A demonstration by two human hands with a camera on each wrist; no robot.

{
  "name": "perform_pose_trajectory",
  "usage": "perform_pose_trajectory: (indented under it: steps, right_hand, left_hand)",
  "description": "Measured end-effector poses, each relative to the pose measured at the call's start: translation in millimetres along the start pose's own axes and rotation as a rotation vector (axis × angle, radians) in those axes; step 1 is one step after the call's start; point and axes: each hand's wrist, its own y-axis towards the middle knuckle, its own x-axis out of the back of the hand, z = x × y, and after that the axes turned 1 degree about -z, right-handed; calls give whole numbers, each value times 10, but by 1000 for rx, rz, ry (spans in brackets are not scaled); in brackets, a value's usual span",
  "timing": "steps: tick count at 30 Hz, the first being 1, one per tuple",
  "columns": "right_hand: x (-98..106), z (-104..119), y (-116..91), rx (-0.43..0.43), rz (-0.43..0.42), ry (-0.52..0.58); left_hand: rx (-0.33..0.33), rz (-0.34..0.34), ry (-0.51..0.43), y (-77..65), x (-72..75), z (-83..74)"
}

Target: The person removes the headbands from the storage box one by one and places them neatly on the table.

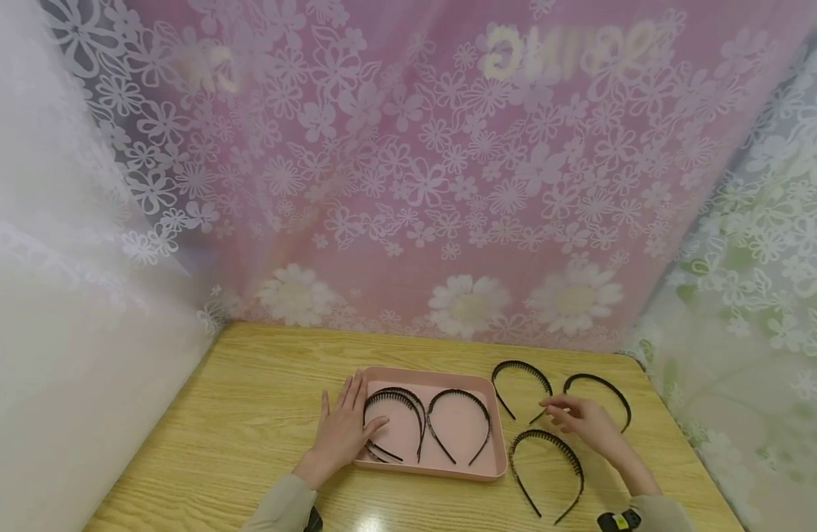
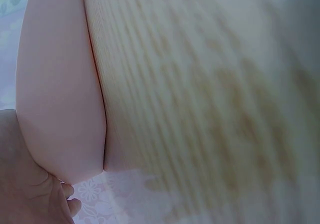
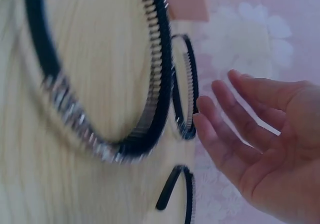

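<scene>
My left hand (image 1: 342, 427) rests with straight fingers on the left rim of a shallow pink tray (image 1: 442, 473). In the left wrist view, the hand lies against the tray's outer wall (image 2: 60, 84). Inside the tray, overlapping black toothed headbands (image 1: 390, 395) lie at the left and another headband (image 1: 459, 392) at the right. My right hand (image 1: 584, 423) hovers, fingers loosely bent and holding nothing, among three headbands on the table: one behind (image 1: 521, 364), one at the right (image 1: 597, 379), one in front (image 1: 548, 434). The right wrist view shows glittery trim (image 3: 75, 114) on a near headband.
Everything stands on a light wood-grain table (image 1: 262, 391). A pink floral curtain (image 1: 395, 185) hangs along its back edge. Pale sheets enclose the left side (image 1: 83, 295) and the right side (image 1: 767, 295).
</scene>
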Motion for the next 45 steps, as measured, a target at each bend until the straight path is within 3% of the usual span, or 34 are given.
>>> perform_pose_trajectory:
  steps: [15, 30, 39, 45]
  right_hand:
    - [-149, 258, 121, 48, -67, 96]
    - [-376, 483, 345, 166, -1, 155]
    - [-552, 636, 575, 220, 66, 98]
    - [-627, 735, 666, 250, 68, 2]
  left_hand:
    - [9, 22, 17, 4, 8, -4]
    - [8, 21, 12, 4, -3, 5]
    - [22, 39, 4, 7, 12, -3]
    - [19, 28, -18, 12, 13, -6]
